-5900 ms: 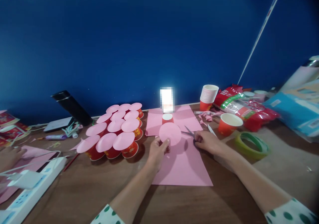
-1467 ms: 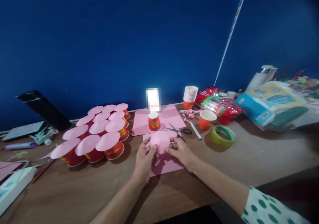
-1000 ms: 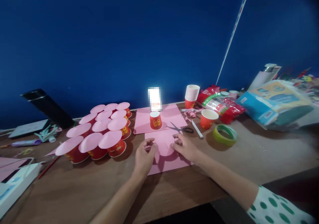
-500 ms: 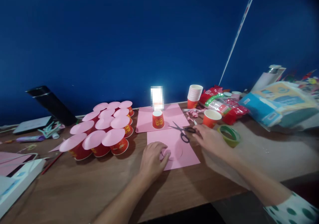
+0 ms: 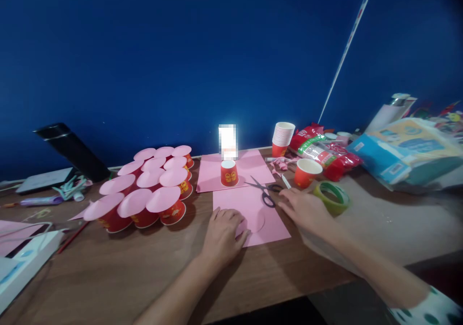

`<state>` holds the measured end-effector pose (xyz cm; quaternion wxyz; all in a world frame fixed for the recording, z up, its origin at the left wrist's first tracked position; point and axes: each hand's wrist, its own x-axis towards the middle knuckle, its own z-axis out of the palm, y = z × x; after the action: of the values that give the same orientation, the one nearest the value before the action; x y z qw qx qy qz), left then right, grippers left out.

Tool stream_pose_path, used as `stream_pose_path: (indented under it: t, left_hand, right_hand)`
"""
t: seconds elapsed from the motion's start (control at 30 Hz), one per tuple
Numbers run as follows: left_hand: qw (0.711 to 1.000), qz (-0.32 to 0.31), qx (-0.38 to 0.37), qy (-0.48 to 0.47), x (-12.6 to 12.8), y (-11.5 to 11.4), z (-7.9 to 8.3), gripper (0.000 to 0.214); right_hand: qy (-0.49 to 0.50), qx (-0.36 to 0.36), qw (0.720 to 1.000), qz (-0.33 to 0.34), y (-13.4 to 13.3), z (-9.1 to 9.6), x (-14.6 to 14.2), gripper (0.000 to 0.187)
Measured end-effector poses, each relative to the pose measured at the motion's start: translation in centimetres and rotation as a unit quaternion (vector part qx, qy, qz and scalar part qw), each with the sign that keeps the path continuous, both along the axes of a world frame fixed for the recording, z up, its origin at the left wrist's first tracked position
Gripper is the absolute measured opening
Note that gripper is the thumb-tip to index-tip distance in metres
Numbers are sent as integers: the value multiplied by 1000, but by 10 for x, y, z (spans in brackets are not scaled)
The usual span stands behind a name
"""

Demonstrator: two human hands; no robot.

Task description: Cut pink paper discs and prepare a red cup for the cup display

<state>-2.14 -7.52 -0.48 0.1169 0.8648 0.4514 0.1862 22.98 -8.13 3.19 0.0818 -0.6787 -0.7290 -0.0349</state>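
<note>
My left hand (image 5: 224, 231) rests on the left edge of a small pink paper sheet (image 5: 273, 228), its fingers bent and the thumb apart. Beside the fingertips a round outline (image 5: 261, 221) shows on the sheet, partly covered by the hand; whether it is drawn or cut I cannot tell. My right hand (image 5: 304, 207), fingers outstretched and holding nothing visible, hovers or rests close to the handles of the black scissors (image 5: 268, 197). Those scissors lie with their blades apart across the paper. Behind them a red paper cup (image 5: 229, 174) stands upside down on a larger pink sheet (image 5: 210, 175).
Several upturned red cups topped with pink paper discs (image 5: 163, 199) stand at left. On the right are an upright cup (image 5: 307, 173), a green tape roll (image 5: 332, 197), stacked cups (image 5: 283, 139), a red packet (image 5: 318, 149) and a blue-yellow package (image 5: 401, 149). A white power strip (image 5: 34, 269) lies front left.
My left hand has shifted slightly right and flatter over the paper. My right hand has drawn back a little from the scissors, which stay in place.
</note>
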Motion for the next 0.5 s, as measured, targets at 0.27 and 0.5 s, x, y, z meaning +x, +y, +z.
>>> stream_pose_path:
  t: [0.27,0.5]
  left_hand:
    - [1000,5,24,9,1,-1,0,14]
    - [1000,8,26,1,2,-5,-2,18]
  right_hand:
    - [99,-37,993,51,-1,11,-9,16]
    - [165,-2,973,159,-6,23,-31,19]
